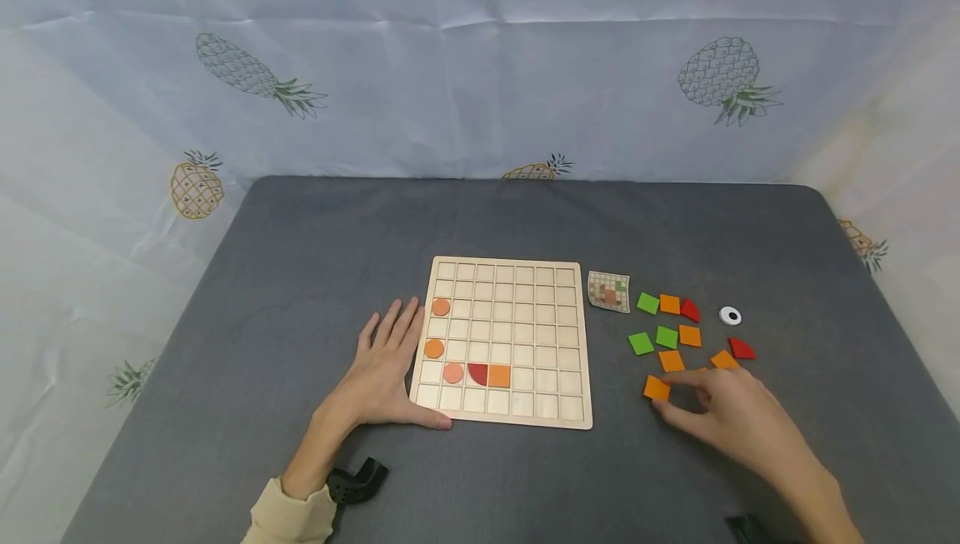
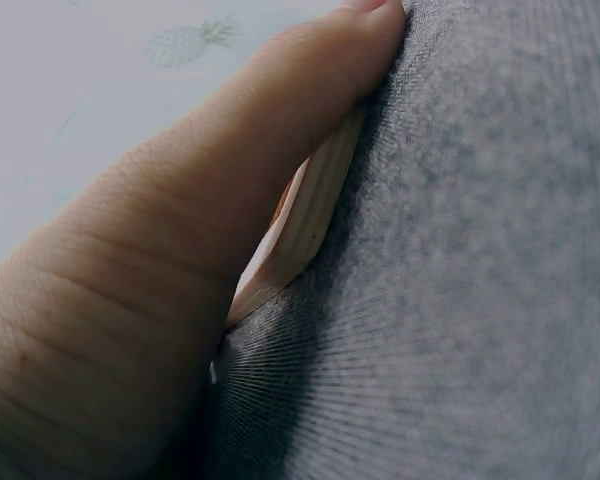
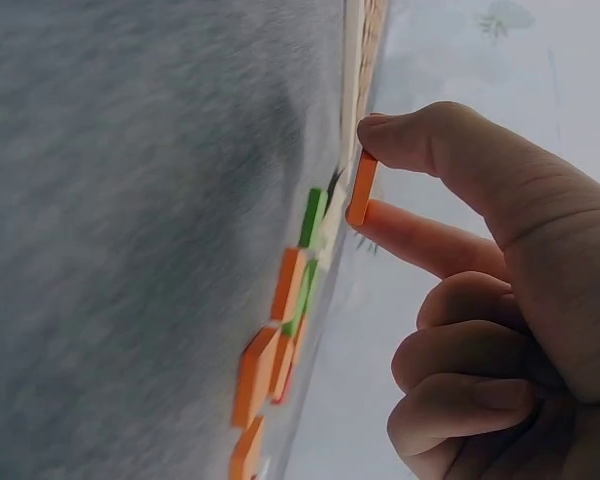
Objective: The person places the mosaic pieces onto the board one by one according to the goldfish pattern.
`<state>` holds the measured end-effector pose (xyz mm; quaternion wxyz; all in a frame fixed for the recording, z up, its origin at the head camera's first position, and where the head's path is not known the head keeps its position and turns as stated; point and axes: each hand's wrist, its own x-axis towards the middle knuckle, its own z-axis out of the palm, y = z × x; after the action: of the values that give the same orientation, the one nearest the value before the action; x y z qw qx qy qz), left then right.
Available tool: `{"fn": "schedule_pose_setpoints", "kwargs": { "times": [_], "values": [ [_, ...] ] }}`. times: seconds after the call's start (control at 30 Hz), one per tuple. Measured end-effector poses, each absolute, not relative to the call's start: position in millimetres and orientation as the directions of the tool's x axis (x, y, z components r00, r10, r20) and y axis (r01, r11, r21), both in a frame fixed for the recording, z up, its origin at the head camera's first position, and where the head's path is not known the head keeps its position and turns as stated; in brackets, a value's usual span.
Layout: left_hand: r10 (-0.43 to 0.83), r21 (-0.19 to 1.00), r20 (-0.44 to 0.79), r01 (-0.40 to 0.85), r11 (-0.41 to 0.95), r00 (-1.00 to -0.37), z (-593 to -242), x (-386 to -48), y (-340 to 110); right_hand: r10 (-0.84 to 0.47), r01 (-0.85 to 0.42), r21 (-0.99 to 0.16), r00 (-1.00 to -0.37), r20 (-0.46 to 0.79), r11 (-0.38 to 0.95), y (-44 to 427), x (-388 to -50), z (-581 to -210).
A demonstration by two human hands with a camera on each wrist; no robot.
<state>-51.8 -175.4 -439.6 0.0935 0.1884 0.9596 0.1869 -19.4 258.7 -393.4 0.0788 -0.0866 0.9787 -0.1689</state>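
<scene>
A square wooden grid board lies on the table. It bears three orange discs, the lowest paler, a red quarter-circle tile and an orange square tile. My left hand rests along the board's left edge with its fingers straight, the thumb reaching along the front left corner. Right of the board, my right hand pinches another orange square tile between thumb and index finger. In the right wrist view the tile stands off the cloth, and the other fingers are curled.
Several loose green tiles, orange tiles and red quarter-circle tiles are spread right of the board. A small printed pattern card sits by the board's upper right corner. Beyond the tiles is a white ring with a dark centre.
</scene>
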Motion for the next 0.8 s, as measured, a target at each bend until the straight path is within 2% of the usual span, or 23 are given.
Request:
{"fn": "schedule_pose_setpoints", "kwargs": {
  "times": [0.23,0.53,0.8],
  "values": [
    [0.397,0.387,-0.110,0.329,0.861,-0.911,-439.5,-52.0,-175.2,-0.296,-0.268,-0.355,-0.955,-0.024,0.895,244.0,-26.9,-385.1],
    [0.396,0.387,-0.117,0.326,0.862,-0.911,-440.2,-52.3,-176.6,-0.341,-0.285,-0.398,-0.937,-0.074,0.872,214.1,-38.3,-372.0],
    [0.400,0.387,-0.115,0.330,0.861,-0.909,-440.0,-52.9,-176.0,-0.413,-0.363,-0.417,-0.910,-0.035,0.834,189.3,-47.2,-367.9]
  ]
}}
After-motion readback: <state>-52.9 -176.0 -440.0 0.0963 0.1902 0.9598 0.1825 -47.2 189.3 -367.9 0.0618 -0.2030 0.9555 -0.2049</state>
